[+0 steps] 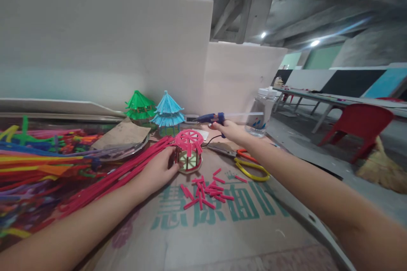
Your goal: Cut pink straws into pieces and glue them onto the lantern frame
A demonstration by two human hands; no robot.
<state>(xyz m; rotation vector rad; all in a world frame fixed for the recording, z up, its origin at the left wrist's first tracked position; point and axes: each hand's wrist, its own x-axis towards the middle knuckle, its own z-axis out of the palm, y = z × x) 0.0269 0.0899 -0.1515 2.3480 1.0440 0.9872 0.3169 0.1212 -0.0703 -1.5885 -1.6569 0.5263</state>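
Note:
My left hand [163, 168] is closed on the left side of a small pavilion model [190, 142], which has a pink spoked ring on top, brown posts and a pale round base. A few short pink strips hang from the ring's front edge. My right hand [231, 131] grips a blue hot glue gun [211, 118], its nozzle pointing left and a clear glue stick out of its back. In front of the model lies a loose pile of short pink pipe cleaner pieces [206, 192]. Long pink pipe cleaners [124, 169] run under and beside my left forearm.
A green pavilion [138, 106] and a blue pavilion [167, 112] stand behind. Scissors [251, 169] with orange and yellow handles lie on the right, near a clear plastic jar [259, 114]. Many-coloured pipe cleaners [38, 161] fill the left. A red chair [359, 127] stands beyond.

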